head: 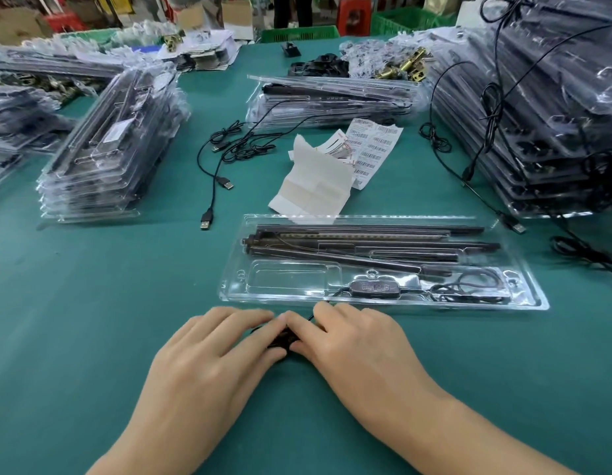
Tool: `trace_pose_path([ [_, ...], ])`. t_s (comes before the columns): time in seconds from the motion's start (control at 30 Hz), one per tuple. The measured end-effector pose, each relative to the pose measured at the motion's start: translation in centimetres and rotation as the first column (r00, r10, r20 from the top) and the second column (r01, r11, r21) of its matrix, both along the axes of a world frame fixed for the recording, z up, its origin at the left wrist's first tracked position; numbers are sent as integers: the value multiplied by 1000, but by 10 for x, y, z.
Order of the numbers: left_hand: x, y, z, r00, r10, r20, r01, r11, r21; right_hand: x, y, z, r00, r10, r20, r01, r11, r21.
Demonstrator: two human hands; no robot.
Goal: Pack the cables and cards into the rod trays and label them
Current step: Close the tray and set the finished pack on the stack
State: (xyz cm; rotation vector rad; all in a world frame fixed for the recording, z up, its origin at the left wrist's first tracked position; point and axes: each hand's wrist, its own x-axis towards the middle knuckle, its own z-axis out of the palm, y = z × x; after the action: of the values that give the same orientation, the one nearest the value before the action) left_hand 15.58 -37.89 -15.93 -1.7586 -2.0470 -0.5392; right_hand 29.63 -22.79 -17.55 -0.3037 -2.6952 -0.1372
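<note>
Two hands meet at the near middle of the green desk [92,286], just short of the rod tray [486,305]. The left hand [212,354] and right hand [359,347] touch fingertips over a small dark bundle of cable [280,335]. Each grip is pinched on it between thumb and fingers, so most of the bundle is hidden. A thin strand runs from it over the tray's near rim towards the button controller [375,287] seated in its slot. Black rods [366,234] lie lengthwise in the far half of the tray, a loose cable loop [469,286] fills the right pocket, and the rectangular pocket [294,277] at the left holds nothing. Just beyond the tray lie white backing paper [311,186] and barcode label sheets [373,145]. Loose USB cables [222,159] trail to their left. Stacks of packed trays stand at the left [109,149], the far centre [332,101] and, tallest, the right [537,114].
</note>
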Motion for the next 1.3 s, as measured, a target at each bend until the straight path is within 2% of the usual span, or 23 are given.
trace_pose_path([
  [0.13, 4, -1, -3, 999, 17, -39, -17, 1000, 7, 1, -3, 1, 1000, -12, 10, 12, 1000, 10],
  [0.3, 11, -3, -9, 987, 25, -160, -33, 998, -48, 2, -4, -2, 999, 7, 49, -10, 998, 56],
  [0.43, 11, -4, -15, 990, 12, -142, -16, 999, -29, 7, 5, 2, 991, 78, 108, -92, 987, 132],
  [0.53, 12, -1, -17, 992, 1, -127, 2, 1000, 19, 8, 12, 6, 987, 97, 125, -109, 990, 91],
  [0.67, 11, 1, -19, 975, -30, -220, 28, 1000, -12, 7, 15, 8, 987, 126, 102, -134, 988, 77],
  [0.87, 13, 9, -7, 993, 17, -116, -18, 1000, -11, 6, 13, 5, 992, 109, 67, -114, 991, 76],
  [1.0, 16, 13, 4, 993, 114, -10, -115, 991, -69, 7, 11, 6, 992, 98, 80, -99, 995, 12],
  [1.13, 12, 19, 16, 981, 149, 127, -133, 983, -123, 5, 13, 12, 996, 74, 56, -75, 997, 13],
  [1.3, 15, 15, 7, 989, 147, 27, -144, 985, -91, 5, 14, 12, 992, 100, -79, -107, 991, -86],
])
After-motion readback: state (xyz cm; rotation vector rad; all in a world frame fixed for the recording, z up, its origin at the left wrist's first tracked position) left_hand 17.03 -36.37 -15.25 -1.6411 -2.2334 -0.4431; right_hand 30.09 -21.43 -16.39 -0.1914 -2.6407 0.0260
